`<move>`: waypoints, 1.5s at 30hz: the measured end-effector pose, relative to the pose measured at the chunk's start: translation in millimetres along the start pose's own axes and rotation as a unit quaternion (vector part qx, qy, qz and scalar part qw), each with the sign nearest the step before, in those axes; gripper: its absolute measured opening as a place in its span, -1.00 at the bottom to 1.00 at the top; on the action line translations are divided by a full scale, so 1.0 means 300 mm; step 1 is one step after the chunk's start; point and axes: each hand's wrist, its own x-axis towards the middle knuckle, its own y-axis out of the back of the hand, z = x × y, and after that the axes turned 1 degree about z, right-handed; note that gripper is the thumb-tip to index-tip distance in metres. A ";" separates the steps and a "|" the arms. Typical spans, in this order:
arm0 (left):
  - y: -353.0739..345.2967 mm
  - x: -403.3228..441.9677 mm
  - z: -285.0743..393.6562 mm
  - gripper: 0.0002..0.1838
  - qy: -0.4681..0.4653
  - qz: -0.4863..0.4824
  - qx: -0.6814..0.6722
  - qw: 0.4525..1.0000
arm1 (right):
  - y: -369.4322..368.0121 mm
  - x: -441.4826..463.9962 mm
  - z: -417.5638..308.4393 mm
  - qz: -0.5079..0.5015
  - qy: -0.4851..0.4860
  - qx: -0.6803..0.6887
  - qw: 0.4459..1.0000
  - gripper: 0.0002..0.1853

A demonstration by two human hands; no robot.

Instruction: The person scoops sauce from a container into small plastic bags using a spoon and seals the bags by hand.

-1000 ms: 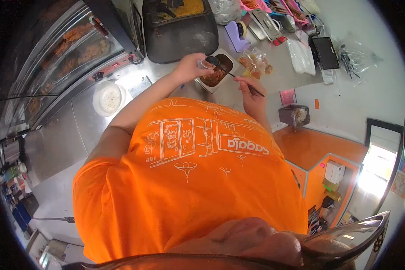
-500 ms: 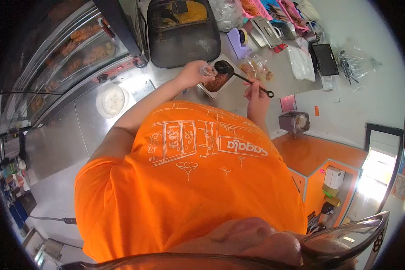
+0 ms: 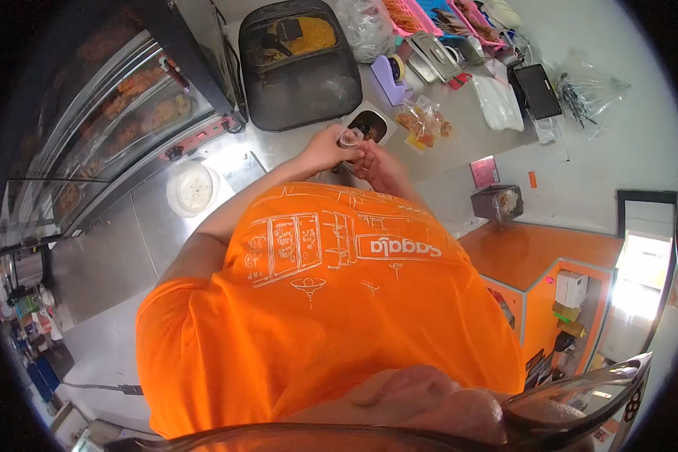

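Note:
My left hand (image 3: 325,149) is closed around a small clear cup (image 3: 350,138) with something reddish inside. Close against the cup, my right hand (image 3: 383,170) has its fingers bent together; what they grip is too small to tell. Just beyond both hands, partly hidden by them, is the white-rimmed container (image 3: 390,135), its inside dark with some reddish-brown food showing. The black ladle cannot be made out clearly. A clear bag of orange and yellow food (image 3: 425,124) lies to the right of the container.
A black lidded bin (image 3: 303,94) with yellow crumbs stands behind the hands. At left are a glass food cabinet (image 3: 139,105) and a round white tub (image 3: 193,187). A purple tape dispenser (image 3: 389,81), metal lids (image 3: 435,59), white bags (image 3: 497,104) and a black device (image 3: 538,92) lie further right.
My right hand has moved left to the cup, and the long black ladle it held across the container no longer shows in it. My left hand and cup are slightly lower in view.

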 end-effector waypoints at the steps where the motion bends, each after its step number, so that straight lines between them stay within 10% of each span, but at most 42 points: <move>1: 0.001 -0.001 0.008 -0.67 0.007 -0.020 -0.034 0.999 | 0.004 0.005 0.001 0.010 0.014 -0.007 1.000 -0.76; 7: 0.090 -0.018 0.048 -0.82 0.209 -0.145 -0.371 0.893 | 0.006 -0.008 -0.025 -0.029 0.077 0.039 0.996 -0.83; 10: 0.076 -0.022 0.036 -0.85 0.175 -0.130 -0.315 0.924 | -0.045 -0.030 -0.053 -0.055 0.077 0.080 0.992 -0.89; 19: 0.003 -0.035 0.130 -0.79 -0.077 0.087 0.220 0.968 | -0.054 0.007 -0.010 0.109 0.326 -0.320 0.883 -0.90; 22: 0.047 -0.034 0.224 -0.76 -0.324 0.077 0.159 0.930 | -0.116 -0.056 -0.098 0.120 0.303 -0.198 0.925 -0.90; 25: 0.071 -0.010 0.228 -0.79 -0.360 -0.025 0.165 0.918 | -0.148 -0.137 -0.210 0.085 0.147 -0.126 0.977 -0.92; 31: 0.046 -0.029 0.217 -0.83 -0.166 0.018 0.056 0.984 | -0.175 -0.133 -0.175 0.080 0.373 -0.313 0.870 -0.88; 45: 0.050 -0.088 0.276 -0.81 -0.048 0.015 0.032 0.998 | -0.118 -0.135 -0.124 0.095 0.408 -0.401 0.815 -0.83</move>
